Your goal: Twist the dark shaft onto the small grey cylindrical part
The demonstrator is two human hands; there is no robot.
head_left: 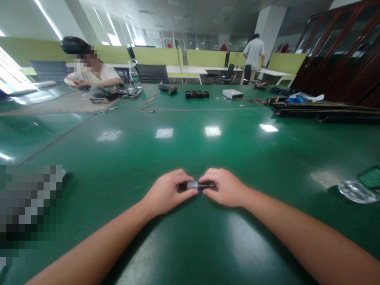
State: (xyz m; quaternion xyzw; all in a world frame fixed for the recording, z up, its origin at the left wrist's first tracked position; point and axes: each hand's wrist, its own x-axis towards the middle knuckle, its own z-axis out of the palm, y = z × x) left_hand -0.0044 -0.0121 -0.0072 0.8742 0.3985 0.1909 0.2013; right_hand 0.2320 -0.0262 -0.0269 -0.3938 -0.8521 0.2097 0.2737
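Holding a small grey-and-black cylinder between both hands, low over a green tabletop

Gripping the grey end of the small cylinder [192,185] with the left hand [169,188], curling its fingers nearly closed and pressing the thumb along the near side. Pinching the black, ridged end with the right hand [225,188], also nearly closed around it. Holding the piece roughly level, pointing it from side to side, and bringing both hands close together around it (hiding both its ends, so not letting its full length show). Reaching in with bare forearms from the near edge of the green tabletop [190,146]; leaving it impossible to tell from this angle about contact between cylinder and tabletop.

Having a clear, shiny plastic item [358,192] well off to the right, and a blurred-out grey object [26,202] to the left. Facing, near the far edge, a black block [197,94], a silver box [232,94], a dark tool [168,89] and a thin cable [147,105]. Looking also towards long black strips [329,113] at far right, a seated person [97,75] at far left and a standing person [254,52] beyond the table.
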